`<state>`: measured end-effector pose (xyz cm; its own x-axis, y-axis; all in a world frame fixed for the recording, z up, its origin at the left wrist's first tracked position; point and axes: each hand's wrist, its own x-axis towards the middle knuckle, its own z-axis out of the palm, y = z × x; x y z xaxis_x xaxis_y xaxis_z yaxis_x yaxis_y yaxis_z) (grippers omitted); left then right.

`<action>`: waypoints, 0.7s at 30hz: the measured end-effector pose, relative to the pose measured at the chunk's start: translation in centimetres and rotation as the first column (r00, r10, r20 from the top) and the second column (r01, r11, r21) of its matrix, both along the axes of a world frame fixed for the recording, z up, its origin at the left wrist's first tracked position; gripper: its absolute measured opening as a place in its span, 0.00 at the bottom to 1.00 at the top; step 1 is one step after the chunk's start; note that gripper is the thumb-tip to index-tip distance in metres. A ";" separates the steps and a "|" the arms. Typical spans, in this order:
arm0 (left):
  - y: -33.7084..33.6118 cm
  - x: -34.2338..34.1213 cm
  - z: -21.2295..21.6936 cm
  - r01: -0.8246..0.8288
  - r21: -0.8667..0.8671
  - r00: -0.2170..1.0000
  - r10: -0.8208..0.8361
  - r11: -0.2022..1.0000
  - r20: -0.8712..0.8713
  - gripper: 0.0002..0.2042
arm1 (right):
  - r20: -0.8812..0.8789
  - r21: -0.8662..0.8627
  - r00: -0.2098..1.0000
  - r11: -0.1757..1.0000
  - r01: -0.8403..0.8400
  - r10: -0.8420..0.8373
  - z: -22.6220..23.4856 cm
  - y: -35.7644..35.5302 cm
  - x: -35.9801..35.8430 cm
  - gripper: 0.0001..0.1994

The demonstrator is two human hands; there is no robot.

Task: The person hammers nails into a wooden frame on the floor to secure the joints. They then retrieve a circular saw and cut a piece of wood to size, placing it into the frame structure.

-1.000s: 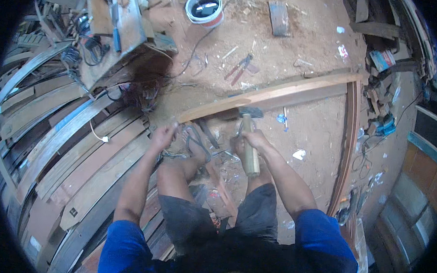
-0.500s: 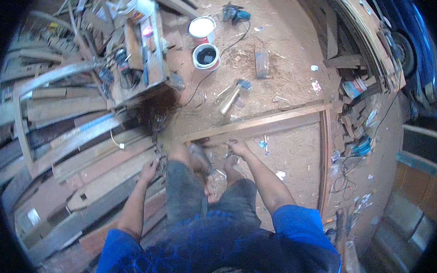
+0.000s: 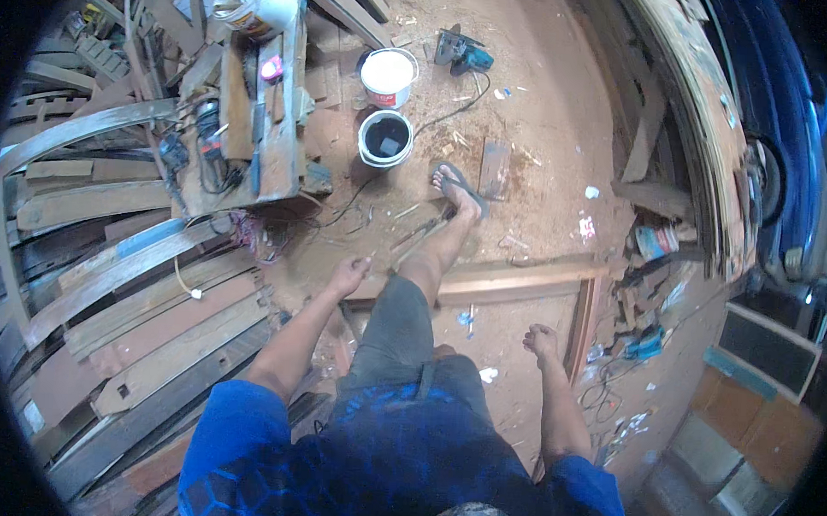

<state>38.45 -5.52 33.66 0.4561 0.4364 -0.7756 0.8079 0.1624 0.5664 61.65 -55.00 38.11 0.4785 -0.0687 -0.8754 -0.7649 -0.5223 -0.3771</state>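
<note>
My left hand hangs over the floor beside my forward knee, fingers closed; a small thin pale thing shows at its fingertips, too small to name. My right hand is curled shut in the air with nothing visible in it. Below is a wooden frame of long planks lying on the floor; its right side piece runs toward me near my right hand. One leg is across the far plank, its sandalled foot beyond it. My other foot is hidden.
Beyond the foot are a board, a bucket with dark contents, a white bucket and a corded power tool. A cluttered workbench and stacked planks fill the left. Wood scraps and another blue-green tool lie right.
I have stepped forward, one foot now beyond the far plank. My left hand has swung forward and right; my right hand has moved back and right. The hammer-like tool is now mostly hidden behind my leg.
</note>
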 end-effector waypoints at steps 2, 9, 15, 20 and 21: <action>1.8 7.6 -5.2 -0.037 -0.042 0.997 0.040 0.998 0.070 0.32 | 0.046 0.018 0.996 0.997 -0.072 0.071 -2.4 3.6 6.2 0.16; 11.9 24.5 -25.0 -0.728 -0.404 0.673 0.690 0.554 -0.268 0.42 | 0.355 -0.145 0.462 0.536 -0.832 0.813 -19.3 31.1 29.9 0.16; 11.7 29.8 -28.9 -0.859 -0.511 0.104 0.970 -0.024 -0.220 0.32 | 0.574 -0.517 -0.279 0.076 -0.852 0.770 -30.9 58.7 47.4 0.14; 13.4 29.9 -29.3 -0.894 -0.449 0.047 0.992 -0.009 -0.114 0.27 | 0.089 -0.724 -0.663 -0.409 -0.555 0.743 -36.8 70.6 52.8 0.18; 13.3 29.2 -29.4 -0.907 -0.419 0.084 0.994 0.046 -0.074 0.26 | -0.037 -0.716 -0.694 -0.504 -0.484 0.719 -37.2 71.6 52.8 0.20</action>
<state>67.67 7.79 4.30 -0.0373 0.3939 -0.9184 -0.3127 0.8683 0.3851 114.46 16.63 0.94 0.1676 0.7980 -0.5788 0.9846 -0.1059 0.1390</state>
